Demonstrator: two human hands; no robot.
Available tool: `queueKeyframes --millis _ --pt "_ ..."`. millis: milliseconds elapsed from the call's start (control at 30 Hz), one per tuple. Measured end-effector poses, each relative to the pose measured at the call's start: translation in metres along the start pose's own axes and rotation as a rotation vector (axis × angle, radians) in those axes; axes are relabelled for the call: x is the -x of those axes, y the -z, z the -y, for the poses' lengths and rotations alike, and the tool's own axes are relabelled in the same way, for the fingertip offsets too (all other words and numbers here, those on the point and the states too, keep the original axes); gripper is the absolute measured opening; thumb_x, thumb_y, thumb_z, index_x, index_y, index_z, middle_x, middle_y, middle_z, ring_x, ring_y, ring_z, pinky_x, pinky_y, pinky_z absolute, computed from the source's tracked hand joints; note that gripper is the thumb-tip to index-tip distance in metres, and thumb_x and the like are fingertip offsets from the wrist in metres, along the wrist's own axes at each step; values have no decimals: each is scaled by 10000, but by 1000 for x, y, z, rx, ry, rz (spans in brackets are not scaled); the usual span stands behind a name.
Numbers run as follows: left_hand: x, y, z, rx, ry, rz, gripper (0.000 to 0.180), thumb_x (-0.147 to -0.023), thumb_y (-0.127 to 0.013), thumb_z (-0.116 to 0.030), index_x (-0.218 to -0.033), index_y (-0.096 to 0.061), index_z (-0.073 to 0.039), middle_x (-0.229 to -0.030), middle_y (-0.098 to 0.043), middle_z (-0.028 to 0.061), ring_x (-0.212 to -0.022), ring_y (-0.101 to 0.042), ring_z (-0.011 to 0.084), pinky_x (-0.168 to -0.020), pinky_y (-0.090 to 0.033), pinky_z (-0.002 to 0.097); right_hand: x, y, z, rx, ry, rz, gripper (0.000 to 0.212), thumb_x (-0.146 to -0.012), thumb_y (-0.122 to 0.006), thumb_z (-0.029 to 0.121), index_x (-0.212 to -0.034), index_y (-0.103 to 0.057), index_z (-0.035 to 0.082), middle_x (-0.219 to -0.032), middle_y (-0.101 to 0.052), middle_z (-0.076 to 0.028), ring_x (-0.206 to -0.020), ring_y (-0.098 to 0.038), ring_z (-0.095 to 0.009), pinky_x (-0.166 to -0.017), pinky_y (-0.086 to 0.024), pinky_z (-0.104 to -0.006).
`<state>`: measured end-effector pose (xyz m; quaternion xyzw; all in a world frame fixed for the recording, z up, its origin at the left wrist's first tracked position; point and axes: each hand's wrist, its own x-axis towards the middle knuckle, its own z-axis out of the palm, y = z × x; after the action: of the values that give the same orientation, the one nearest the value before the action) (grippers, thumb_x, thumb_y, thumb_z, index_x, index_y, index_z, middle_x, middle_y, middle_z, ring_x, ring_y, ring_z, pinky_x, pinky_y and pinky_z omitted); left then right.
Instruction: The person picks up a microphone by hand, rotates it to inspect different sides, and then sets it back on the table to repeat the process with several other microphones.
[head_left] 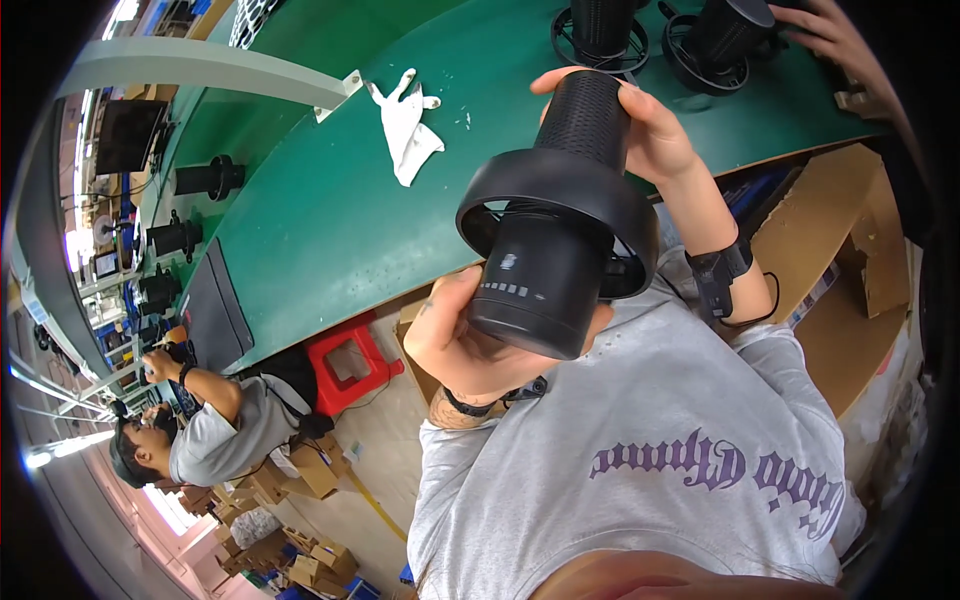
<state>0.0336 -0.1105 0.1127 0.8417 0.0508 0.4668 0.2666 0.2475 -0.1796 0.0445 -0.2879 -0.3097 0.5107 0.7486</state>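
Held between both my hands over the front of the green workbench is a black cylindrical device. It has a smooth end, a wide ring round its middle and a narrower section with a dimpled or perforated surface. My left hand is closed round the smooth end, partly hidden behind it. The fingers of my right hand grip the textured end. The device is tilted, smooth end toward me. A white glove or cloth lies crumpled on the bench beyond my left hand.
Two similar black devices stand at the far right, near another person's hand. A dark mat lies at the left, where a co-worker sits. A red stool and an open cardboard box flank me.
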Motion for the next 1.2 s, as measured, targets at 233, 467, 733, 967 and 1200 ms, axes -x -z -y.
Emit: queueKeyframes --millis 233,467,733,967,1200 --pt "5 2 3 16 34 -4 930 -457 -957 -291 -1153 -430 27 -834 -639 123 -704 -676 183 -586 -539 251 -7 6 7 320 -137 -58 500 -914 -413 475 -878 -568 1 -790 -621 -60 -737 -599 -84 -658 -471 -234" --pt "-1 4 8 13 7 78 902 -471 -941 -331 -1147 -468 34 -817 -652 122 -682 -680 193 -583 -545 259 -12 -4 11 307 -259 -112 484 -943 -385 403 -817 -601 -12 -610 -590 -73 -419 -521 -84 -364 -399 -208" --pt "5 4 8 -144 -17 107 878 -566 -827 -485 -1129 -497 103 -1046 -563 158 -835 -620 235 -727 -522 321 -13 0 11 291 -317 -206 523 -945 -379 417 -799 -617 -24 -623 -601 -79 -464 -560 -98 -380 -427 -215" --pt "12 -1 6 -38 235 -53 945 -612 -790 -622 -1101 -475 123 -996 -567 172 -868 -629 237 -760 -540 338 -10 -8 3 241 29 -112 666 -861 -435 549 -1102 -569 -57 -934 -634 -84 -785 -625 -132 -732 -504 -262" --pt "12 -3 17 90 180 -78 916 -504 -908 -470 -1095 -481 85 -952 -606 147 -774 -656 199 -688 -549 287 -7 21 -8 203 -38 31 685 -865 -443 558 -1111 -549 -72 -926 -637 -100 -783 -636 -133 -695 -518 -250"
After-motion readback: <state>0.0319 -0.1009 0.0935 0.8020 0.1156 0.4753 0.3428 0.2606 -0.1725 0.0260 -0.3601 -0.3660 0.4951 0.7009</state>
